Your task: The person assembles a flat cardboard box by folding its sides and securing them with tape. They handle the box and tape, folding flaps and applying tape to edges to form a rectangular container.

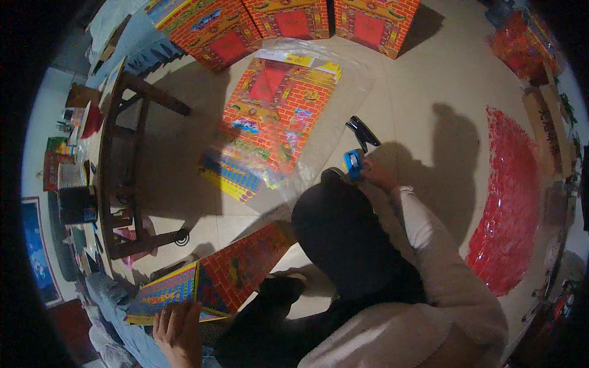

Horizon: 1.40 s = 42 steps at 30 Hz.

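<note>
At the lower left, my left hand (177, 328) grips the edge of a folded cardboard piece (245, 265) printed with red bricks and a blue patterned roof. It leans beside my leg, and my thumb is hidden. Out past my knee, my right hand (378, 175) has its fingers on a small blue tape dispenser (353, 164) at floor level. Just beyond the dispenser lies a black stapler (363, 134). A stack of flat brick-printed cardboard sheets (270, 116) rests in clear plastic on the floor ahead of me.
Several brick-printed cardboard boxes (293, 21) stand along the far side. A wooden table (116, 159) is at the left, with things on it. Red plastic-wrapped material (506, 208) lies to the right, near a brown carton (543, 126). Blue fabric (113, 306) is at lower left.
</note>
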Motion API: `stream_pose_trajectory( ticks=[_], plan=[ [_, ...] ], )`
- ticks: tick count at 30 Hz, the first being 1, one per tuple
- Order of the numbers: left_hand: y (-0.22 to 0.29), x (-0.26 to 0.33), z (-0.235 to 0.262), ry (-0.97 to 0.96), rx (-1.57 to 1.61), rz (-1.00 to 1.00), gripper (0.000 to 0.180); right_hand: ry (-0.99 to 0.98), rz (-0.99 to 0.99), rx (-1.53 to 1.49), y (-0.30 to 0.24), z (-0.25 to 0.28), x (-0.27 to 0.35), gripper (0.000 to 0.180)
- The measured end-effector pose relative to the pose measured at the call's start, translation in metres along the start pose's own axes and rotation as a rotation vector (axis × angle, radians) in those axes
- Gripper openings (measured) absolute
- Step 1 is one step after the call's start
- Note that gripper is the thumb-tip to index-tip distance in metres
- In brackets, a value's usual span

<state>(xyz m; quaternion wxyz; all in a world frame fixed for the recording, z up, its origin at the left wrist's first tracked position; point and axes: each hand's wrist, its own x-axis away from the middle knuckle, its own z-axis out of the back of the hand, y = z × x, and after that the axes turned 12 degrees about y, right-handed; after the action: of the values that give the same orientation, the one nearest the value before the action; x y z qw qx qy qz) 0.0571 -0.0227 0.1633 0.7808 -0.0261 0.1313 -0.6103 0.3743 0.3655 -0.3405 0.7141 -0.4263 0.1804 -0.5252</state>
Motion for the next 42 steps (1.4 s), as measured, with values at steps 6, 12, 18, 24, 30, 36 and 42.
stream_pose_trajectory(
  ticks=[6, 12, 18, 24, 30, 36, 42],
  plan=[
    [-0.013, 0.009, -0.009, 0.040, -0.018, -0.035, 0.030, -0.158, -0.307, -0.162, 0.013, -0.017, -0.001, 0.048],
    [-0.001, -0.004, -0.005, 0.022, -0.003, -0.009, 0.028, -0.151, -0.670, -0.641, 0.012, -0.020, 0.003, 0.033],
    [-0.009, 0.002, -0.010, -0.003, -0.050, 0.023, 0.026, -0.036, -0.327, -0.569, 0.051, -0.038, 0.030, 0.026],
    [-0.011, 0.004, -0.010, 0.033, -0.026, 0.019, 0.023, -0.067, -0.584, -0.756, 0.057, -0.049, 0.036, 0.027],
    [-0.011, 0.002, 0.002, -0.033, 0.074, 0.156, 0.022, 0.032, -0.651, -0.620, 0.048, -0.049, 0.044, 0.029],
    [-0.011, 0.000, -0.012, 0.048, -0.034, 0.027, 0.026, 0.003, -0.586, -0.536, 0.067, -0.056, 0.034, 0.036],
    [-0.007, 0.002, -0.007, 0.053, -0.046, 0.045, 0.028, -0.103, -0.102, 0.190, 0.127, -0.065, 0.033, 0.030]
  ],
)
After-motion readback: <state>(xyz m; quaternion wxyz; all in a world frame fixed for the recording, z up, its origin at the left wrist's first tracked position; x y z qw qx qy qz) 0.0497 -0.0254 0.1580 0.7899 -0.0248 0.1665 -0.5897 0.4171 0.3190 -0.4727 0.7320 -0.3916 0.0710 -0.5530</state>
